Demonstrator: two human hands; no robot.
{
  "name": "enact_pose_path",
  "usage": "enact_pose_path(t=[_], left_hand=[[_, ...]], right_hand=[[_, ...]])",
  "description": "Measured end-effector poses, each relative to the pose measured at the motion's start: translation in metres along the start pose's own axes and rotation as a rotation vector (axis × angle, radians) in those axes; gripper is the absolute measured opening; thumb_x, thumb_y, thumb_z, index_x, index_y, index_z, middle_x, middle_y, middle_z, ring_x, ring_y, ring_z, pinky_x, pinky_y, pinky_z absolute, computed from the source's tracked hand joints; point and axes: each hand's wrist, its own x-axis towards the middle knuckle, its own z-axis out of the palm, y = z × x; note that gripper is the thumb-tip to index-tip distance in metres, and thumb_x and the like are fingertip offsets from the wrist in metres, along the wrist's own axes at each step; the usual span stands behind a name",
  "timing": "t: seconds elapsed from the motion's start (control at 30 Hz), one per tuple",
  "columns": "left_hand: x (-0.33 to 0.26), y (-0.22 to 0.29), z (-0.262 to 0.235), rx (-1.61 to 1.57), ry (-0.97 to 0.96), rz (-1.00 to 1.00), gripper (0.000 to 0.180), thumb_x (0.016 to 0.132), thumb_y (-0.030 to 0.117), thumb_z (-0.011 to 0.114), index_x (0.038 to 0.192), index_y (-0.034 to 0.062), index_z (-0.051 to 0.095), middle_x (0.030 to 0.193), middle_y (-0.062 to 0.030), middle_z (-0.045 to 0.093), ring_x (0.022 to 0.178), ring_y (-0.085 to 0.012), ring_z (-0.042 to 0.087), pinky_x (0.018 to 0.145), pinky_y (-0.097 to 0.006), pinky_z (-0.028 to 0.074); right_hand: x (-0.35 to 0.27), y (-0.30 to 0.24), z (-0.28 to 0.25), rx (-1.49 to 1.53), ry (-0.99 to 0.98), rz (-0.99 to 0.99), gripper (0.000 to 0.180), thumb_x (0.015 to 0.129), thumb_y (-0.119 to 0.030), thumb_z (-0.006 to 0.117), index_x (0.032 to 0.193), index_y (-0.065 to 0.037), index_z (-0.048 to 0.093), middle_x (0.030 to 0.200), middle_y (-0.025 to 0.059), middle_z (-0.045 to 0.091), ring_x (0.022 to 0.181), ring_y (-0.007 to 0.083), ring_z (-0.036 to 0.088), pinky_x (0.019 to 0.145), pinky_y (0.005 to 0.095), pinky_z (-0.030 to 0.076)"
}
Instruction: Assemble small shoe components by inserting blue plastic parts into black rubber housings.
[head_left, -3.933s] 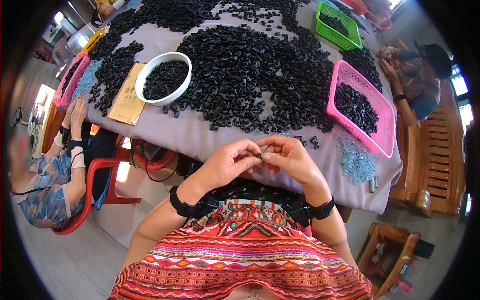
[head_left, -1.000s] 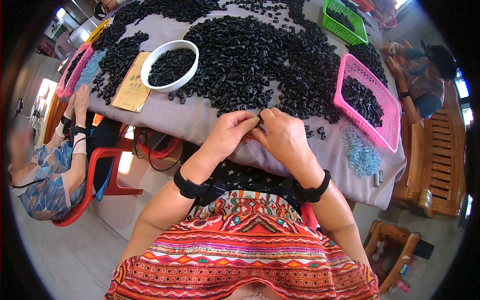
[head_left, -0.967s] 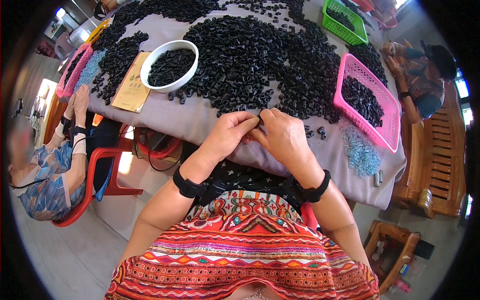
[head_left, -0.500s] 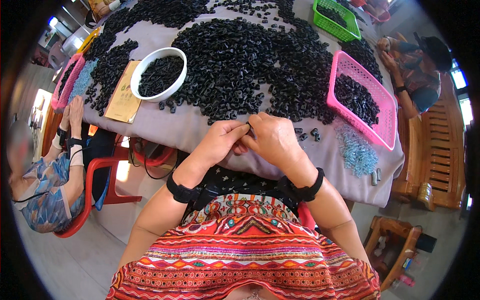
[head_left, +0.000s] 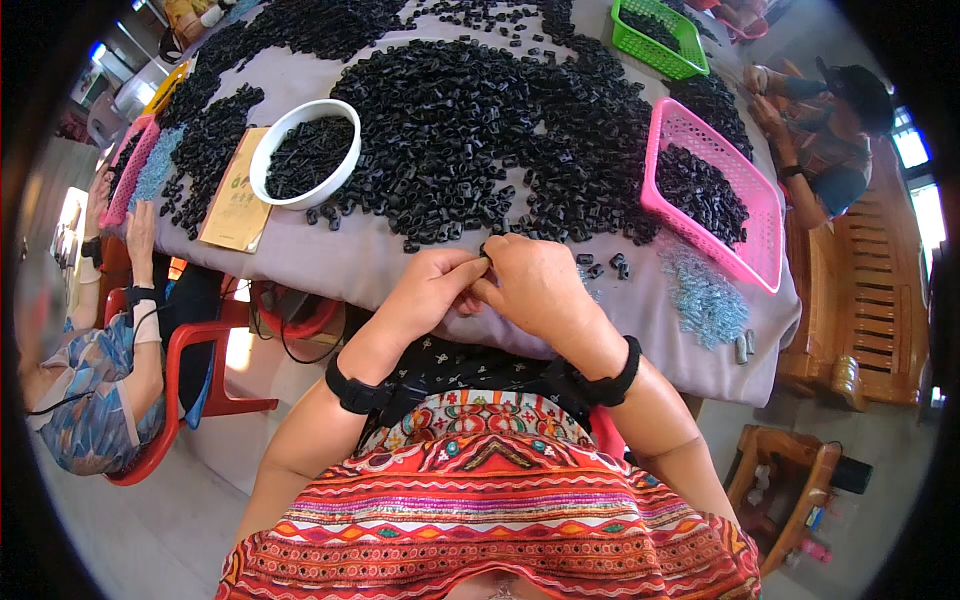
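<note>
My left hand (head_left: 440, 288) and my right hand (head_left: 535, 285) meet above the near edge of the cloth-covered table (head_left: 370, 268). Between their closed fingertips sits a small black plastic piece (head_left: 485, 254), mostly hidden by the fingers. Just beyond them spreads a large heap of short black tubular pieces (head_left: 440, 140). A few loose black pieces (head_left: 605, 267) lie right of my right hand. Small clear bluish pieces (head_left: 705, 305) form a pile farther right.
A white round bowl (head_left: 352, 160) of black parts stands left of the heap, beside a tan booklet (head_left: 235, 205). At right are a pink basket (head_left: 765, 265) and a green basket (head_left: 685, 70). Co-workers sit left and right; a red chair (head_left: 205, 335) is at left.
The whole view has shifted slightly, with the table things a little farther left. My hands stay together at the small piece. The left co-worker's hands have moved apart, one reaching to the pink basket.
</note>
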Motion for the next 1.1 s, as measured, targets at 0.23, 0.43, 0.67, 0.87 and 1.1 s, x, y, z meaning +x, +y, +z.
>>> enact_pose_path(t=[0.23, 0.43, 0.67, 0.87, 1.1], left_hand=[[-0.004, 0.005, 0.004, 0.083, 0.023, 0.028, 0.031, 0.102, 0.024, 0.053, 0.09, 0.0005, 0.069, 0.074, -0.0012, 0.066, 0.063, -0.0066, 0.059, 0.06, -0.022, 0.05], [-0.004, 0.004, 0.005, 0.085, 0.028, 0.029, 0.031, 0.102, 0.024, 0.053, 0.09, 0.0009, 0.07, 0.074, -0.0013, 0.066, 0.062, -0.0065, 0.059, 0.06, -0.021, 0.051], [-0.001, 0.001, 0.0, 0.104, -0.031, -0.008, 0.033, 0.103, 0.027, 0.05, 0.092, 0.0023, 0.069, 0.081, -0.0018, 0.068, 0.065, -0.0063, 0.061, 0.06, -0.021, 0.05], [-0.001, 0.006, -0.001, 0.09, -0.056, -0.025, 0.037, 0.103, 0.031, 0.049, 0.09, 0.0028, 0.069, 0.079, -0.0025, 0.069, 0.064, -0.0067, 0.061, 0.058, -0.021, 0.048], [-0.004, 0.007, -0.005, 0.115, -0.052, -0.038, 0.036, 0.102, 0.03, 0.051, 0.088, 0.0026, 0.069, 0.078, -0.0032, 0.069, 0.062, -0.0082, 0.062, 0.06, -0.022, 0.049]], right_hand=[[-0.006, -0.002, 0.0, 0.041, 0.078, 0.013, 0.029, 0.075, -0.031, 0.072, 0.077, -0.004, 0.061, 0.074, 0.0141, 0.063, 0.069, 0.0356, 0.065, 0.061, 0.0445, 0.052], [-0.006, -0.003, 0.0, -0.009, 0.093, -0.024, 0.029, 0.075, -0.03, 0.073, 0.076, -0.004, 0.061, 0.073, 0.0133, 0.062, 0.066, 0.0353, 0.064, 0.059, 0.0439, 0.052], [-0.007, 0.002, 0.0, 0.036, 0.112, -0.032, 0.028, 0.077, -0.029, 0.072, 0.077, -0.004, 0.06, 0.074, 0.013, 0.062, 0.066, 0.0349, 0.064, 0.058, 0.0434, 0.051], [-0.006, 0.003, -0.006, 0.002, 0.114, -0.052, 0.024, 0.078, -0.027, 0.07, 0.079, -0.004, 0.061, 0.075, 0.0127, 0.063, 0.069, 0.0321, 0.066, 0.059, 0.0419, 0.053], [-0.01, 0.001, 0.007, 0.035, 0.233, -0.13, 0.024, 0.079, -0.024, 0.07, 0.074, -0.005, 0.057, 0.069, 0.0122, 0.057, 0.062, 0.0325, 0.063, 0.051, 0.0426, 0.049]])
